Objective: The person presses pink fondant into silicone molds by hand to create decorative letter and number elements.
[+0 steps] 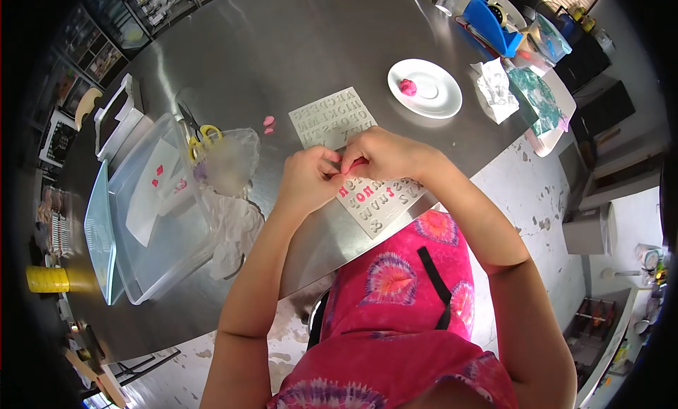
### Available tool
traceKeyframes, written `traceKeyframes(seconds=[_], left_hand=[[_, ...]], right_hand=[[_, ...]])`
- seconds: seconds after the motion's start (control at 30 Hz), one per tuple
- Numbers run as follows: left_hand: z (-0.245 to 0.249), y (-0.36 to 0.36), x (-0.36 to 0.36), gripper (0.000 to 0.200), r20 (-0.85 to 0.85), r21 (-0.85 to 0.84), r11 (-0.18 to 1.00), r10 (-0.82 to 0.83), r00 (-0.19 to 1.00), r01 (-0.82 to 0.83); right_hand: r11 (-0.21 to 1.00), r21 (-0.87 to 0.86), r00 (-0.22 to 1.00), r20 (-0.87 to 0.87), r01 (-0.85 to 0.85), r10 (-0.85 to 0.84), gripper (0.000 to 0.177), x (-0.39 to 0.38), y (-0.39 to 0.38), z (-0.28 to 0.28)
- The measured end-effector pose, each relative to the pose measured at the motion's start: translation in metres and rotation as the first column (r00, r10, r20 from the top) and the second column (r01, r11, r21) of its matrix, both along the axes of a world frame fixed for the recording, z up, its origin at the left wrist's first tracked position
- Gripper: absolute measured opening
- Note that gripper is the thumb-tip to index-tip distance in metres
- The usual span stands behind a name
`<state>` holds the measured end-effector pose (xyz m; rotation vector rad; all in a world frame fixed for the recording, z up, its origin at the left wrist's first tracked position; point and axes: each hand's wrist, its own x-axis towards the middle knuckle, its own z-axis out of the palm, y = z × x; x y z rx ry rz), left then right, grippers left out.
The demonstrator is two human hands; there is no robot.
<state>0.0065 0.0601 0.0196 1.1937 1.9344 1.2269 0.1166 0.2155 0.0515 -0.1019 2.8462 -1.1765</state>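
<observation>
Pink paste (359,163) clamped in both L hand (311,175) & R hand (390,153), over letter mould (385,213); prob best teased gently, w/ even pressure, so thin bits aren't torn.

Workroom, baking or craft (which, unclear): metal counter (261,49); letter moulds (365,211); yellow-handled scissors (206,135); stocked shelves (131,29); worn, patchy floor (512,179).

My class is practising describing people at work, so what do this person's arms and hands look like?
Both the left arm and right arm are bare, with no sleeves visible past the elbows. The left hand and right hand wear no gloves. No watch or bracelet shows.
</observation>
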Motion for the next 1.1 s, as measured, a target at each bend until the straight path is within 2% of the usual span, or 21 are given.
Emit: traceKeyframes(seconds=[0.23, 0.33, 0.53, 0.6, 0.63, 0.73, 0.8, 0.97, 1.03, 1.1], left_hand=[[-0.012, 0.002, -0.001, 0.022, 0.055, 0.028, 0.999, 0.027, 0.998, -0.029], [-0.004, 0.002, 0.004, 0.018, 0.002, 0.017, 0.999, 0.050, 0.999, -0.050], [-0.005, 0.002, 0.007, 0.017, -0.028, 0.022, 0.998, 0.055, 0.998, -0.055], [-0.005, 0.002, 0.008, 0.017, -0.028, 0.017, 0.998, 0.058, 0.998, -0.058], [-0.005, 0.003, 0.008, 0.018, -0.028, 0.013, 0.998, 0.063, 0.998, -0.063], [-0.007, 0.004, 0.007, 0.019, 0.032, -0.005, 0.996, 0.086, 0.996, -0.086], [-0.004, 0.005, 0.007, 0.019, 0.019, -0.035, 0.995, 0.093, 0.996, -0.092], [-0.001, 0.004, 0.007, 0.019, 0.003, -0.086, 0.993, 0.085, 0.996, -0.085], [-0.013, 0.004, 0.001, 0.018, 0.072, -0.009, 0.999, 0.039, 0.997, -0.039], [-0.019, 0.005, -0.002, 0.018, 0.099, -0.024, 0.999, 0.041, 0.994, -0.039]], right_hand=[[0.994, 0.104, 0.999, 0.045, -0.031, 0.026, 0.009, 0.002, 0.003, -0.001], [0.994, 0.102, 0.999, 0.016, -0.030, 0.029, 0.009, 0.009, 0.001, 0.007], [0.991, 0.105, 0.996, 0.026, 0.079, -0.082, 0.010, 0.012, -0.004, 0.004], [0.981, 0.186, 0.996, -0.083, 0.049, -0.034, 0.010, 0.011, -0.005, 0.002], [0.981, 0.187, 0.996, -0.083, 0.052, -0.036, 0.010, 0.009, -0.005, 0.004], [0.982, 0.150, 0.992, 0.023, 0.116, -0.121, 0.012, 0.004, -0.008, 0.015], [0.983, 0.088, 0.967, 0.187, 0.160, -0.174, 0.015, -0.001, -0.005, 0.024], [0.986, 0.117, 0.974, 0.180, 0.116, -0.136, 0.014, -0.009, 0.001, 0.014], [0.982, 0.146, 0.974, 0.177, 0.117, -0.142, 0.013, -0.010, -0.001, 0.014], [0.975, 0.183, 0.967, 0.198, 0.125, -0.161, 0.012, -0.010, -0.006, 0.018]])
